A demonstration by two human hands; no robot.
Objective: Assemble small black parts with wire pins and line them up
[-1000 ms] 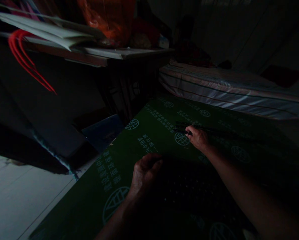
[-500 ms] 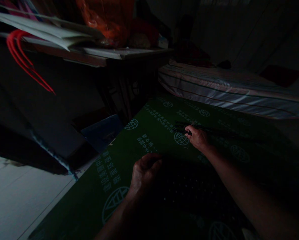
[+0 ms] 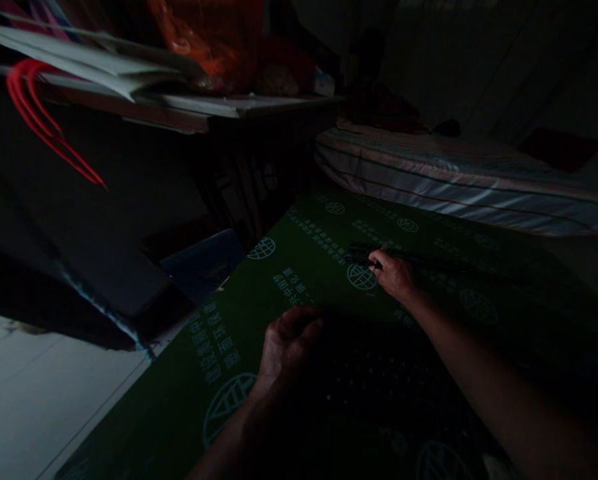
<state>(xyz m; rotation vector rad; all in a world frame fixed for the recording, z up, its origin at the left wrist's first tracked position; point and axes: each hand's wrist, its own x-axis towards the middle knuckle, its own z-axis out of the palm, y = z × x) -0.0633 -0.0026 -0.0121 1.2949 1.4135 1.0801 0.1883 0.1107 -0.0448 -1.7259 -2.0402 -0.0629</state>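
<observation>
In the dim head view, my right hand is closed around the near end of a thin black strip at the middle right. More long dark strips lie beside it on the green printed board and run off to the right. Lower and nearer, my left hand has its fingers curled at the left end of a black piece with light dots. Deep shadow hides that piece's outline and whatever is under those fingers.
A cluttered table stands at the upper left, with an orange bag, papers and a hanging red cord. A striped mattress lies behind the board. Pale floor tiles show at lower left.
The whole view has shifted very slightly. Both hands keep the same places and grips.
</observation>
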